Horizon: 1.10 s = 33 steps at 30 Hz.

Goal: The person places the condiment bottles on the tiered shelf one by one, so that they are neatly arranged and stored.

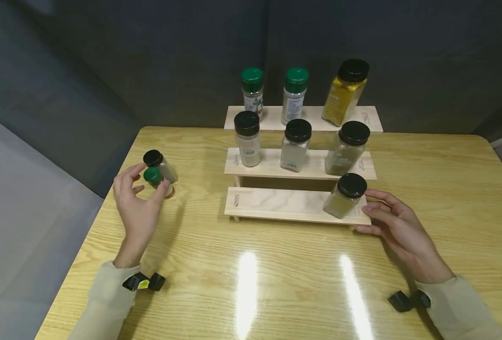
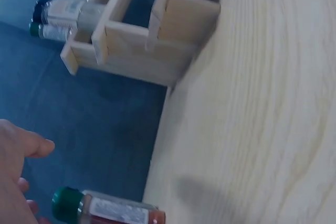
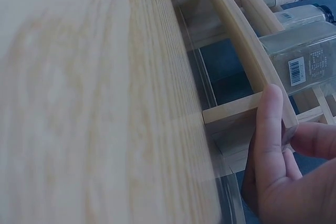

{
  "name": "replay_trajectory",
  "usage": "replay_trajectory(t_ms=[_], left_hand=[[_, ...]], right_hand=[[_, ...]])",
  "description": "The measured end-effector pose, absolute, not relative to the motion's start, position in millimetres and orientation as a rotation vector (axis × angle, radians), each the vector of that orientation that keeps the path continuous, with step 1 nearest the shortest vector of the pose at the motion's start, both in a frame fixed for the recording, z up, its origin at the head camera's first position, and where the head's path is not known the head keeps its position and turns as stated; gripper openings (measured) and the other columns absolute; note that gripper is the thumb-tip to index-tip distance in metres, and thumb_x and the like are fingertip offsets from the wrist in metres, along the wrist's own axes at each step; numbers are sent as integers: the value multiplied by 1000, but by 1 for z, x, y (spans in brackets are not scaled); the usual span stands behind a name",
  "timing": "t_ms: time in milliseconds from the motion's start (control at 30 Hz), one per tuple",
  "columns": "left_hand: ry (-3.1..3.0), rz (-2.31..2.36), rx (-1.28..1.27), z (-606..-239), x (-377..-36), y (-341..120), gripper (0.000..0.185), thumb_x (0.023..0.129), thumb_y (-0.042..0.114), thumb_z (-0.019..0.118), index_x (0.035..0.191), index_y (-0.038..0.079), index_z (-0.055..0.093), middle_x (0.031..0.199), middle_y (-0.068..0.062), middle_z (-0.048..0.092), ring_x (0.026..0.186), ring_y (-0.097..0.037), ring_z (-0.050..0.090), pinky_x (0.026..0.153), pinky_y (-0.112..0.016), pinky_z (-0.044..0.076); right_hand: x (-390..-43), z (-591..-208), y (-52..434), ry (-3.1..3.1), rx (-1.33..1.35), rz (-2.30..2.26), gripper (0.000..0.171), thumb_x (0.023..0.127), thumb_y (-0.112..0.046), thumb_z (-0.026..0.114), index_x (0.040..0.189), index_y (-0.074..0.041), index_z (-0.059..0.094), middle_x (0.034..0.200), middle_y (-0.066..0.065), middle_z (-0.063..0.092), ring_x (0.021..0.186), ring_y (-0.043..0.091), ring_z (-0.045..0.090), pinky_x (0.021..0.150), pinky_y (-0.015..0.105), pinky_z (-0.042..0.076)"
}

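Note:
In the head view my left hand (image 1: 138, 203) is spread around a small spice jar with a green cap (image 1: 152, 176). The left wrist view shows a gap between that hand's thumb (image 2: 38, 145) and the jar (image 2: 118, 211), which has a white label and reddish contents. Just behind it stands a black-capped spice jar (image 1: 168, 171). My right hand (image 1: 404, 231) grips the right end of the lowest step of a wooden spice rack (image 1: 276, 203), with digits on both sides of its corner. A square black-capped jar (image 1: 343, 200) stands on that step, close to my fingers.
On the middle step stand black-capped jars (image 1: 294, 151). The top step carries two green-capped jars (image 1: 293, 101) and a larger jar with yellow contents (image 1: 344, 99). A dark curtain (image 1: 182, 61) hangs behind the wooden table (image 1: 199, 269), whose left edge runs close by my left arm.

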<state>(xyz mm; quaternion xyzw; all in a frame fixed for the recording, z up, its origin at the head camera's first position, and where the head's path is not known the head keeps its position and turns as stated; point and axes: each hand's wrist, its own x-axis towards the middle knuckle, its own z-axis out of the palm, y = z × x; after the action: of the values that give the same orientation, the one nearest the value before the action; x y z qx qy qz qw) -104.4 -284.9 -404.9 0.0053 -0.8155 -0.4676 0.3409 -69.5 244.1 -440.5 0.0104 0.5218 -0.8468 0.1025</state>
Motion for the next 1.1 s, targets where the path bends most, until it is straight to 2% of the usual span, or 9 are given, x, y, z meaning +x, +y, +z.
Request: replay_trajectory(t_ms=[133,233,500,700,900,1100], left_hand=[[-2194,-1183,84,-410,-110,-291,59,91,2,87,143,-8,60,138,-30,50,119,-37,46,93,-34,41],[-2222,-1178,132,-414,-115,-294,61,92,4,87,145,-7,59,140,-30,49,120,-41,47,91,-34,40],[-2253,-1198,227,-421,-122,-297,51,95,5,85,139,-6,63,135,-22,58,114,-28,55,91,-34,43],[-2258,-1199,260,-419,-123,-297,45,97,4,82,138,-6,65,129,-21,63,109,-25,59,92,-37,48],[-2242,-1228,235,-415,-118,-296,44,97,1,82,137,-7,67,126,-18,64,102,-10,58,90,-27,53],[-2213,-1260,142,-404,-110,-289,43,95,-1,84,135,-7,69,120,-15,66,99,-8,59,89,-22,54]], right_hand=[[-69,-440,244,1527,29,-2505,43,109,17,48,131,-11,73,105,7,68,96,17,70,79,42,68],[-70,-440,244,1529,25,-2504,43,109,17,48,130,-11,73,104,7,68,96,17,70,79,42,68],[-69,-440,244,1548,41,-2497,42,109,16,50,130,-12,73,104,7,67,95,17,70,79,42,68],[-69,-441,244,1556,47,-2497,42,109,16,50,130,-12,73,104,7,67,95,17,70,79,43,68],[-69,-441,244,1557,44,-2494,42,109,16,50,130,-12,73,104,7,68,95,17,70,79,43,68],[-69,-440,244,1552,52,-2494,42,109,16,50,130,-12,73,104,7,67,95,17,70,79,43,68]])
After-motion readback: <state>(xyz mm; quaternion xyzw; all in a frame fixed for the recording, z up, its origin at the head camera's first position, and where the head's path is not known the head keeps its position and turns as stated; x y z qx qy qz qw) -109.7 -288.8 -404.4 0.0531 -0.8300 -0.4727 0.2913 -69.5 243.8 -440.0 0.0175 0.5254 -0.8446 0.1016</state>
